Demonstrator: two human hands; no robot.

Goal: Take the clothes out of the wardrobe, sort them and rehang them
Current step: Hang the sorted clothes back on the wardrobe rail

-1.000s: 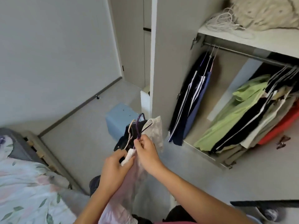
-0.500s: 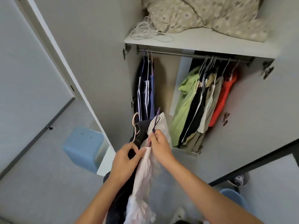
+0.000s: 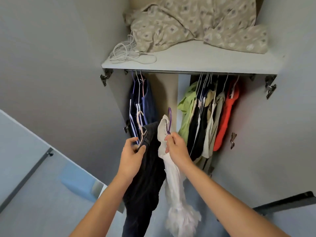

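Head view: both hands raised at frame centre in front of the open wardrobe (image 3: 256,134). Left hand (image 3: 131,156) grips the neck of a pale hanger (image 3: 140,124) carrying a dark garment (image 3: 147,171) that hangs down toward bottom centre. Right hand (image 3: 177,149) pinches the stem of a purple hanger (image 3: 169,119) with a white garment (image 3: 172,178) draped on it, just right of the dark one — the two touch. Behind, the rail (image 3: 171,72) holds navy striped clothes (image 3: 140,106) left of centre and a bunch right of centre — green shirt (image 3: 187,108), black, beige, orange top (image 3: 227,113). Top shelf (image 3: 205,60): patterned bedding (image 3: 196,23), white cord (image 3: 126,53). Blue box (image 3: 77,183) on the floor, lower left.
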